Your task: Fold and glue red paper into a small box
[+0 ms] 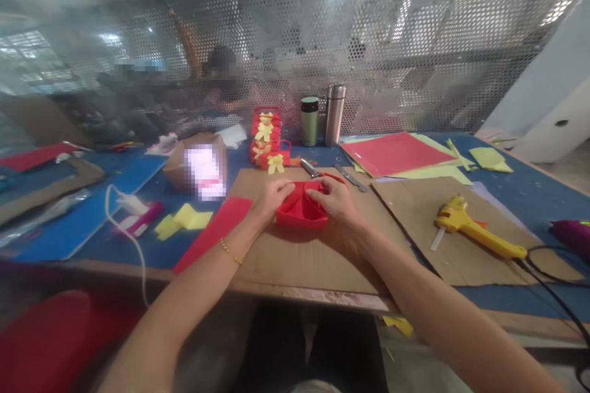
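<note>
The person's left hand [271, 198] is gripping the left side of a small open-topped red paper box [300, 221], while the right hand [338, 199] is pinching its right wall, thumb reaching inside. The box is sitting on or just above a brown cardboard sheet [295, 267]; I'm not managing to tell which. Counting clockwise from the box, scissors [308, 167] are lying just behind at 12 o'clock, a large red sheet [399, 155] is resting at 2, and a yellow glue gun [474, 230] is lying past 3. Red paper [214, 230] is stretching toward 8, and red bow-trimmed pieces [266, 141] are standing at 11.
</note>
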### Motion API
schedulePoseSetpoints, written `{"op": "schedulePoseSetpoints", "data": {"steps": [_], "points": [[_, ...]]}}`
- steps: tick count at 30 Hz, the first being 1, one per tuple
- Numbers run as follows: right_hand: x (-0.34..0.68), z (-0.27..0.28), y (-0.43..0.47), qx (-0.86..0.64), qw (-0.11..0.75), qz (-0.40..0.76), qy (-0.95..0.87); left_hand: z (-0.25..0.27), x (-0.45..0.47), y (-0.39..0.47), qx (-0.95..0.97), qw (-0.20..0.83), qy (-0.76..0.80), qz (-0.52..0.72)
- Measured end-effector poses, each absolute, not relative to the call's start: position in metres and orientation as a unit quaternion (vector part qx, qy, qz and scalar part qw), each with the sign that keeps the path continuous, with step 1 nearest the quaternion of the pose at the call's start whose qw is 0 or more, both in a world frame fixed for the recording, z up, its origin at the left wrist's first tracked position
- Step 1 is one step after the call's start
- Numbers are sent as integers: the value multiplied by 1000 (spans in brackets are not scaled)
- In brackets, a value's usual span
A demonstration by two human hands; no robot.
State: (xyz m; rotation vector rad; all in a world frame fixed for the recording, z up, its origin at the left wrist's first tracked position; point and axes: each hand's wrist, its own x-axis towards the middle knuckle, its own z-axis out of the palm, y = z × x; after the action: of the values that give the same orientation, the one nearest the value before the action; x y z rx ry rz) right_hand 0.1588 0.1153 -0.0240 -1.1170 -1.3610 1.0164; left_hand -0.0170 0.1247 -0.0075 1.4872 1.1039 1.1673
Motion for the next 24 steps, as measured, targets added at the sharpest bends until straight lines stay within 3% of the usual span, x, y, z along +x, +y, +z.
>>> {"op": "schedulePoseSetpoints", "data": {"steps": [15, 24], "points": [[171, -17, 104, -472, 498, 418, -596, -11, -19, 127, 654, 329, 468, 495], [178, -16, 111, -463, 481, 407, -624, -6, -17, 124, 644, 328, 487, 490]]}}
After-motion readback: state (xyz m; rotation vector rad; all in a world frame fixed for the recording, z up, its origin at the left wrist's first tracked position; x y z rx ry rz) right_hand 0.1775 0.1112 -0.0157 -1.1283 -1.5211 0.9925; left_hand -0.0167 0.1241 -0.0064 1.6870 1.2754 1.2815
